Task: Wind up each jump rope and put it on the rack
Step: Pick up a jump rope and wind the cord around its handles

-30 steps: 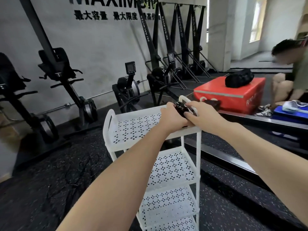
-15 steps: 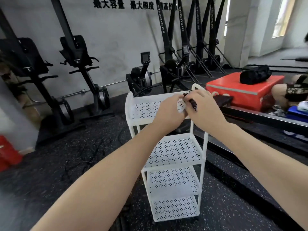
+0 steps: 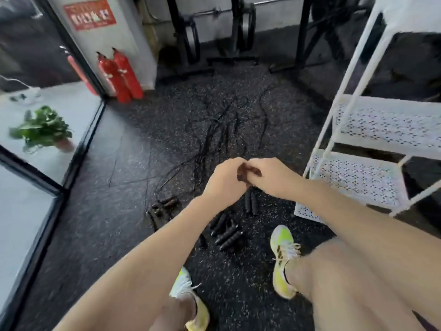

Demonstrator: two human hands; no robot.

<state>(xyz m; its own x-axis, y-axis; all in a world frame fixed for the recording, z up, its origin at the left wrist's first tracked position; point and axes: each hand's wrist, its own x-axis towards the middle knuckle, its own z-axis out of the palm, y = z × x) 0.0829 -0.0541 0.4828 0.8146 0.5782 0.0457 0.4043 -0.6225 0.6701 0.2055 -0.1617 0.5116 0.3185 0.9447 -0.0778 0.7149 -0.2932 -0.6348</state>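
- left hand (image 3: 224, 180) and right hand (image 3: 272, 177) touching, fingers curled; contents cannot be told.
- jump ropes (image 3: 224, 139) lie loose on floor, left of rack (image 3: 353, 175).

- Two red fire extinguishers (image 3: 120, 74) standing at upper left
- Green leafy potted plant (image 3: 41, 129) at left edge
- Black exercise machine frames (image 3: 235, 32) along the top
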